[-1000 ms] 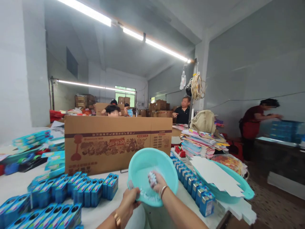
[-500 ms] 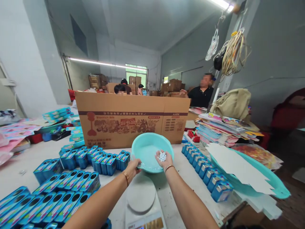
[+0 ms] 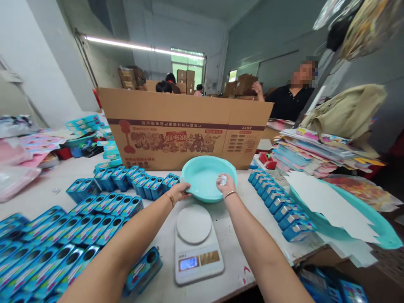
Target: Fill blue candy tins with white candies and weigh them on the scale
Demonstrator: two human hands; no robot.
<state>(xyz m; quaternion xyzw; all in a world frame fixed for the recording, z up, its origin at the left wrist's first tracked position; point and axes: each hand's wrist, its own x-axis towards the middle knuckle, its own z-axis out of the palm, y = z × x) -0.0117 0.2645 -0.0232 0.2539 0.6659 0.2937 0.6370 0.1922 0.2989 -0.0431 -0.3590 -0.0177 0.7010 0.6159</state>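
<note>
A turquoise basin [image 3: 202, 168] stands on the white table in front of a large cardboard box. My left hand [image 3: 180, 191] grips the near left rim of the basin. Over the basin's right side, my right hand [image 3: 226, 184] is palm up with its fingers curled round small white pieces [image 3: 223, 180]. Nearer to me lies a white scale [image 3: 198, 248] with a round plate; nothing lies on the plate and its display reads 0.0. Rows of blue boxes with round holes [image 3: 91, 227] fill the left side, and another row of blue boxes [image 3: 280, 206] runs along the right.
The cardboard box [image 3: 189, 113] blocks the far side. At right are a large turquoise tray [image 3: 383, 235] under white card sheets, a red tape dispenser [image 3: 267, 160] and a stack of papers [image 3: 303, 155]. A person in black [image 3: 285, 103] is behind them.
The view has tilted down, showing the whole scale and its display. My right hand's fingers have curled in more around the white pieces. My left hand still holds the basin's rim.
</note>
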